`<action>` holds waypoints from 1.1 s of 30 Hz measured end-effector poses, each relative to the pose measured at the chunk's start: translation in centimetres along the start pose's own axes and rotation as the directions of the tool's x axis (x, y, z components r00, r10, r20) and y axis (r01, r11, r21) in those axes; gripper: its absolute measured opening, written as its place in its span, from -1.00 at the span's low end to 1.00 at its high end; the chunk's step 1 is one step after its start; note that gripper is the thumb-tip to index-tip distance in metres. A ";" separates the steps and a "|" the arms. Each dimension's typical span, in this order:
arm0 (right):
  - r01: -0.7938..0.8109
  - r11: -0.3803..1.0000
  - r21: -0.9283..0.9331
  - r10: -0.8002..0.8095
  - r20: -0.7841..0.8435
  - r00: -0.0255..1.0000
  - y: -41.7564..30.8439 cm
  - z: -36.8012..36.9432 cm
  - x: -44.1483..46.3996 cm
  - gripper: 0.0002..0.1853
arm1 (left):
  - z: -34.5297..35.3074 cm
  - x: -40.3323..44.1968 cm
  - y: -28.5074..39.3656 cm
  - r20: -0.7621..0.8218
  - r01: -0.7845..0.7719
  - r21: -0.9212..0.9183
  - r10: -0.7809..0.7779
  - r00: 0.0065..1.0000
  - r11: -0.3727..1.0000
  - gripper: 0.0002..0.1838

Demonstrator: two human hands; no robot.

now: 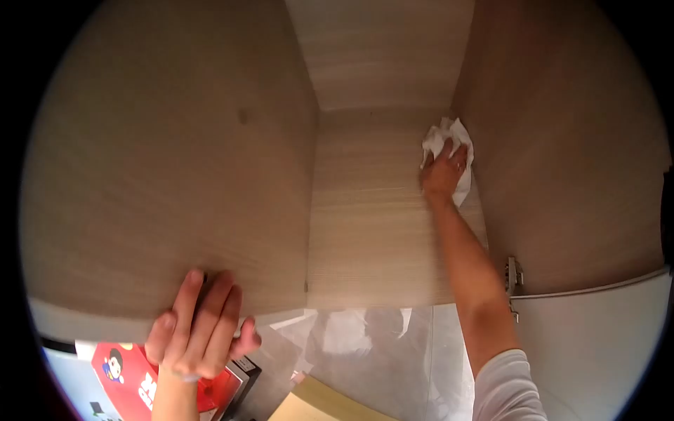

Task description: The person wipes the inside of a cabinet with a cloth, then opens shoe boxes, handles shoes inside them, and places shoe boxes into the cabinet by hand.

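Deep inside the cabinet, my right hand (pixel 444 175) presses a crumpled white wipe (pixel 460 133), either paper or cloth, against the wood-grain cabinet floor (pixel 368 210). It sits close to the back right corner, beside the right side panel (pixel 562 154). The fingers lie over the wipe, and part of it sticks out around them. My left hand (pixel 203 333) is at the front edge of the left side panel (pixel 175 175), with its fingers stretched out and apart. Its fingertips rest against the panel, and it holds nothing.
A metal hinge (pixel 514 277) joins the right panel to an opened white door (pixel 597 351). Below the left hand stands a red box (pixel 126 372) with a cartoon figure. A yellowish box (pixel 330 403) lies on the shiny grey tiled floor (pixel 393 351).
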State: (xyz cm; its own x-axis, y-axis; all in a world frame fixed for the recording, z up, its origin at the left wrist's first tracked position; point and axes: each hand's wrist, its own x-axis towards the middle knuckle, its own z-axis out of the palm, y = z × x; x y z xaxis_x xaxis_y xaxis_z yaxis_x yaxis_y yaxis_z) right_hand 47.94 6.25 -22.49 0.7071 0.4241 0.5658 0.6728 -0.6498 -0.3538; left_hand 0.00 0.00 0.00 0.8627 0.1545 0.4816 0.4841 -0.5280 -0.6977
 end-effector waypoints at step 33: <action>-0.324 0.436 0.840 -0.349 0.489 0.799 -3.4 4.2 -1.5 -0.47 | 4.8 7.6 2.9 0.137 -0.249 -0.146 0.269 0.953 0.957 -0.65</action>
State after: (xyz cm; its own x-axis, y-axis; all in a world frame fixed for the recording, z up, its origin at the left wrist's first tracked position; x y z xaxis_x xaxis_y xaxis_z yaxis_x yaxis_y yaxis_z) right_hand 45.48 10.43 -25.29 0.4373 0.8742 0.2113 0.2470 0.1091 -0.9628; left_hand 8.63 3.65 -0.89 0.9727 0.1200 0.1984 0.2271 -0.6657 -0.7108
